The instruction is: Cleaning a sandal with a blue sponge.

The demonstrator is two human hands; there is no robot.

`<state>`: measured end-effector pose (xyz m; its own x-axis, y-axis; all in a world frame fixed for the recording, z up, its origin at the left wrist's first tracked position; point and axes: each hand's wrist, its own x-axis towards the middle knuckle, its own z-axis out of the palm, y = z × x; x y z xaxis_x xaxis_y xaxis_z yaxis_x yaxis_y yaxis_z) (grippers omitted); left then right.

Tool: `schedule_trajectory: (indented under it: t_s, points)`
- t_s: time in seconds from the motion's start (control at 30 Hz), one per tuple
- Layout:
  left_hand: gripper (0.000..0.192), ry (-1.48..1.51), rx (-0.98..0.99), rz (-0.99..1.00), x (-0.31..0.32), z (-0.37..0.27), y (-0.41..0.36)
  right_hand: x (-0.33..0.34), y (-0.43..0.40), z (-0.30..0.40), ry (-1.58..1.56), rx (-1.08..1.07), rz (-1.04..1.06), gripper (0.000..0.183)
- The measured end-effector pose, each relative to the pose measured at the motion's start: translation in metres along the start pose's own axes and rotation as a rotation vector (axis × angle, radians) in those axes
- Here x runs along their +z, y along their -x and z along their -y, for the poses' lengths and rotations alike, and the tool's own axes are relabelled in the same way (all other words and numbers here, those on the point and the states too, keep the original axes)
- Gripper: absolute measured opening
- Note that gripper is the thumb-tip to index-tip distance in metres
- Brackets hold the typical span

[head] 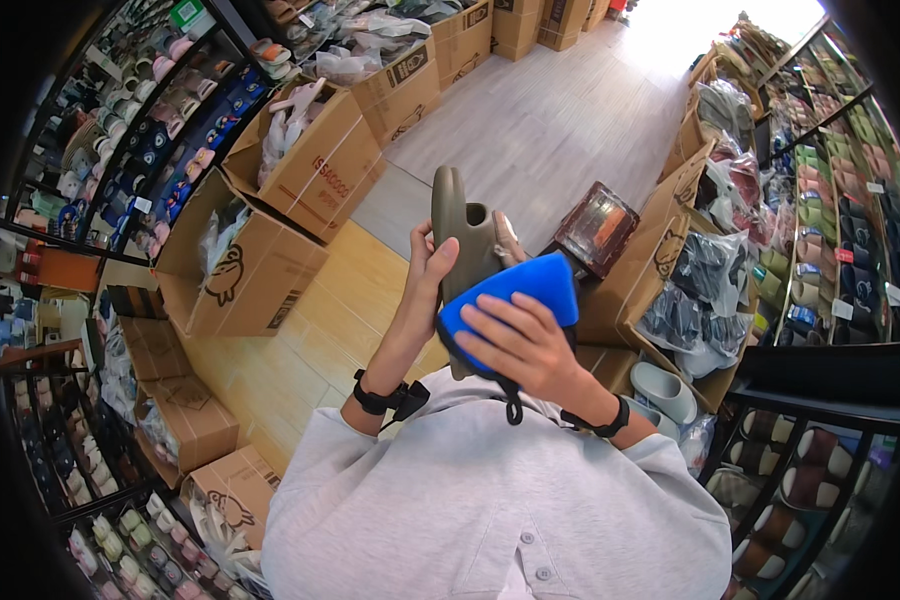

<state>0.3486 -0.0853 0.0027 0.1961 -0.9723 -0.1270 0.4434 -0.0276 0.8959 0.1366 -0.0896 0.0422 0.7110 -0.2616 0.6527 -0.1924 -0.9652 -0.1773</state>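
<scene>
Before my chest, my left hand [429, 262] grips an olive-brown slipper [474, 259] by its side, thumb toward me. The slipper is tilted up, with a round opening near its upper end. My right hand [525, 349] holds a bright blue plush cleaning pad [544, 281] with black edging and a hanging black loop [514, 409]. The pad lies over the slipper's lower part and hides much of it. Whether the pad presses on the slipper, I cannot tell. Behind them, a brownish piece [506, 236] is partly covered; its kind is unclear.
Cardboard boxes [244, 274] of bagged footwear line the left, and more boxes [690, 285] stand on the right. A worn dark red stool or box [596, 229] is on the wood-look floor [525, 120]. Pale grey slippers [664, 390] rest at right. Slipper racks [817, 247] flank both sides.
</scene>
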Motion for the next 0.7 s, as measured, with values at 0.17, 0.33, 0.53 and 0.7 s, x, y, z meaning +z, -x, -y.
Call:
schedule_trajectory:
  t_s: [0.17, 0.33, 0.53, 0.7]
  points:
    - [0.079, 0.110, -0.035, -0.029, -0.023, 0.007, -0.010, 0.017, 0.003, 0.005, -0.082, -0.243, 0.145, 0.040]
    - [0.082, 0.120, -0.014, -0.080, -0.029, 0.001, -0.010, 0.007, -0.017, -0.011, -0.082, -0.100, 0.066, 0.042]
    - [0.086, 0.141, 0.014, -0.127, -0.034, 0.000, -0.017, 0.016, -0.017, -0.004, -0.087, -0.119, 0.084, 0.041]
    - [0.087, 0.218, 0.066, -0.159, -0.024, -0.018, -0.017, 0.013, -0.014, -0.009, -0.126, -0.241, 0.200, 0.042]
